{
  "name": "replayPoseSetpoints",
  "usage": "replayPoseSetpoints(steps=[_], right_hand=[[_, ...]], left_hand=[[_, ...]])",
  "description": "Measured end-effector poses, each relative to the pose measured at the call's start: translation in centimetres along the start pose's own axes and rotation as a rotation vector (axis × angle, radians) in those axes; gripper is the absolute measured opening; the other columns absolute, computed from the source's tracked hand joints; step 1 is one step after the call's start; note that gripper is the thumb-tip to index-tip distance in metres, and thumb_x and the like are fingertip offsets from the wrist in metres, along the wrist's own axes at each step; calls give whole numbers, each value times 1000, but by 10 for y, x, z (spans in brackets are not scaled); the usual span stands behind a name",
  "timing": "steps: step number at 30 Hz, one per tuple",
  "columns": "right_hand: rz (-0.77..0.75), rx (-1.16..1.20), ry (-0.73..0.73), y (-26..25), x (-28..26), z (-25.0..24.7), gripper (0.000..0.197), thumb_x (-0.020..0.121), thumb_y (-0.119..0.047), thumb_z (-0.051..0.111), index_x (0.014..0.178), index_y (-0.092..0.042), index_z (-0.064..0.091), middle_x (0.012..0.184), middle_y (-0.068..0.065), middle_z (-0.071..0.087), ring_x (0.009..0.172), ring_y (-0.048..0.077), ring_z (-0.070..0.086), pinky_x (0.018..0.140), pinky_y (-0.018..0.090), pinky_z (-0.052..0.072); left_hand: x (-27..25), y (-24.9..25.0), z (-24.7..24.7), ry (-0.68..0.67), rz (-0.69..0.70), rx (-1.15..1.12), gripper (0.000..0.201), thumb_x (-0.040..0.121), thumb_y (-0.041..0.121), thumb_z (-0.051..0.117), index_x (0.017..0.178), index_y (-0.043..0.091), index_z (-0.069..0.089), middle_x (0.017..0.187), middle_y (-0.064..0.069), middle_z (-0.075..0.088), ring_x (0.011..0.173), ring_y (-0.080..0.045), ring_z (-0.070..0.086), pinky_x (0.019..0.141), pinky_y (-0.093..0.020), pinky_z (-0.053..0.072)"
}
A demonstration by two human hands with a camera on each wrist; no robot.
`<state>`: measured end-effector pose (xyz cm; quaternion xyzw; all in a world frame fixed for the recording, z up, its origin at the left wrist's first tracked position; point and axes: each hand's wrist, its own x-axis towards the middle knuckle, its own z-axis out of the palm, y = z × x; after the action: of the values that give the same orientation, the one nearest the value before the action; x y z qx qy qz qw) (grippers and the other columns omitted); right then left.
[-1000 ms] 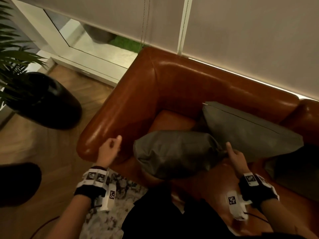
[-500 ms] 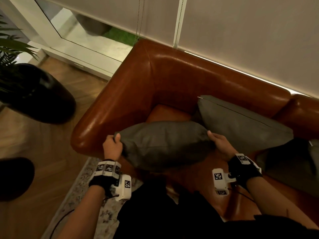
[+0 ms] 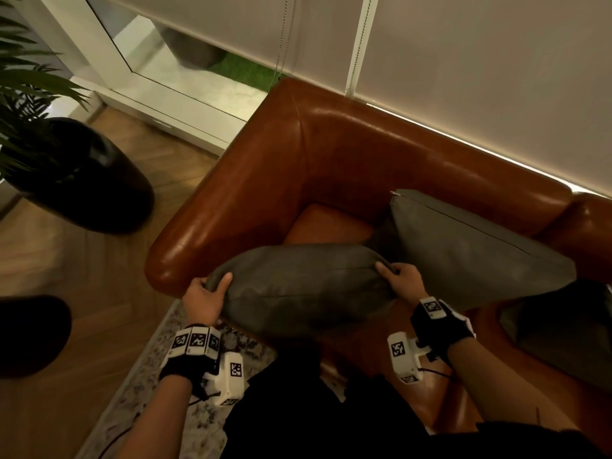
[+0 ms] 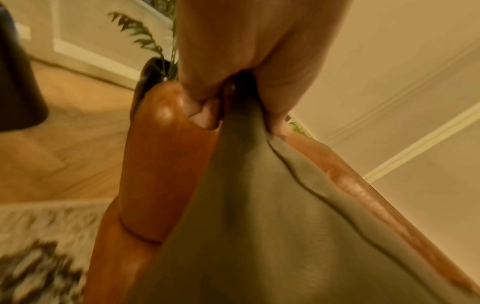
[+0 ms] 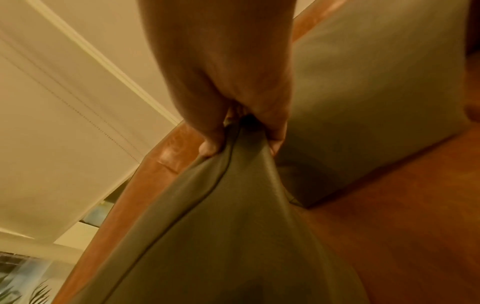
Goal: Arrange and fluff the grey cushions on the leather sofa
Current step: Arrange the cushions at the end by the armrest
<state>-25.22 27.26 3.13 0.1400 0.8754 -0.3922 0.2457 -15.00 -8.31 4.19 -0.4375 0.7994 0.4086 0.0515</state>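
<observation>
A grey cushion (image 3: 304,286) hangs in front of me over the front of the brown leather sofa (image 3: 347,154), held by both upper corners. My left hand (image 3: 212,289) grips its left corner, thumb on top; the left wrist view shows the hand (image 4: 233,98) pinching the cushion (image 4: 259,226) there. My right hand (image 3: 397,276) grips the right corner, and that hand (image 5: 241,127) bunches the cushion (image 5: 221,236) in the right wrist view. A second grey cushion (image 3: 470,250) leans against the sofa back to the right. A third dark cushion (image 3: 559,329) lies at the far right.
The sofa's armrest (image 3: 212,223) runs along the left of the held cushion. A black planter (image 3: 79,180) with a palm stands on the wood floor at left. A patterned rug (image 3: 155,385) lies under my feet. Blinds (image 3: 463,61) hang behind the sofa.
My left hand, free near the armrest a second ago, has taken the cushion's left corner. Both hands have moved up to the top corners and the cushion now hangs stretched between them.
</observation>
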Motion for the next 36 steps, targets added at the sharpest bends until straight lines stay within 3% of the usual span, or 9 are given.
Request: replayPoseSetpoints(steps=[3, 7, 11, 13, 16, 25, 28, 32, 36], right_hand=[[4, 17, 89, -7, 3, -8, 48, 94, -38, 48, 63, -1, 54, 56, 8, 47, 60, 23, 49, 65, 30, 35], [28, -37, 136, -2, 4, -9, 33, 89, -37, 60, 88, -5, 62, 82, 6, 58, 83, 21, 54, 79, 37, 46], [320, 266, 102, 11, -9, -15, 45, 79, -37, 72, 53, -7, 50, 44, 4, 54, 44, 20, 53, 47, 28, 46], [370, 517, 67, 12, -12, -16, 33, 83, -32, 68, 66, -5, 60, 63, 10, 65, 58, 20, 61, 59, 31, 52], [289, 515, 129, 8, -11, -13, 37, 89, -40, 58, 79, -6, 64, 87, 16, 65, 83, 27, 62, 82, 39, 51], [21, 11, 101, 21, -22, -32, 34, 87, -38, 58, 82, -5, 66, 74, 12, 61, 78, 30, 60, 66, 32, 40], [-107, -186, 222, -10, -27, -4, 28, 94, -24, 52, 89, 0, 63, 87, 20, 64, 89, 37, 61, 71, 34, 41], [-526, -280, 48, -36, -50, 33, 31, 92, -27, 47, 76, -3, 59, 76, 14, 63, 70, 24, 60, 66, 24, 36], [-440, -183, 136, -21, -33, -26, 21, 95, -16, 51, 82, -5, 64, 71, 10, 62, 65, 18, 58, 63, 26, 40]], left_hand=[[-2, -2, -6, 41, 101, -12, 38, 83, 37, 66, 90, 1, 56, 83, -12, 59, 85, -31, 59, 71, -32, 39], [-3, -9, 3, -19, 156, -43, 32, 84, 34, 64, 93, 7, 50, 88, -10, 54, 87, -30, 55, 77, -40, 44], [-7, -12, 9, -77, 98, -34, 38, 90, 36, 56, 106, 2, 52, 96, -14, 60, 95, -32, 57, 79, -38, 42], [-11, -13, 11, -96, 80, -37, 38, 93, 37, 50, 97, -1, 54, 86, -15, 60, 93, -35, 57, 73, -36, 38], [-15, -7, 13, -107, 15, -79, 38, 96, 39, 40, 88, 3, 48, 80, -10, 52, 84, -27, 51, 72, -32, 31], [-5, -18, 9, -136, 4, -129, 45, 96, 38, 43, 116, 1, 59, 115, -19, 62, 110, -35, 56, 91, -39, 42], [-14, -3, 19, -56, 53, -90, 41, 94, 37, 49, 104, 2, 66, 99, -18, 67, 97, -34, 60, 82, -36, 43], [-33, 11, 19, 151, 193, -69, 30, 90, 26, 58, 82, -3, 64, 79, -20, 58, 77, -31, 55, 79, -44, 46], [-30, -38, -39, 377, 117, -71, 41, 92, 26, 55, 64, -3, 50, 65, -23, 49, 66, -36, 50, 62, -38, 33]])
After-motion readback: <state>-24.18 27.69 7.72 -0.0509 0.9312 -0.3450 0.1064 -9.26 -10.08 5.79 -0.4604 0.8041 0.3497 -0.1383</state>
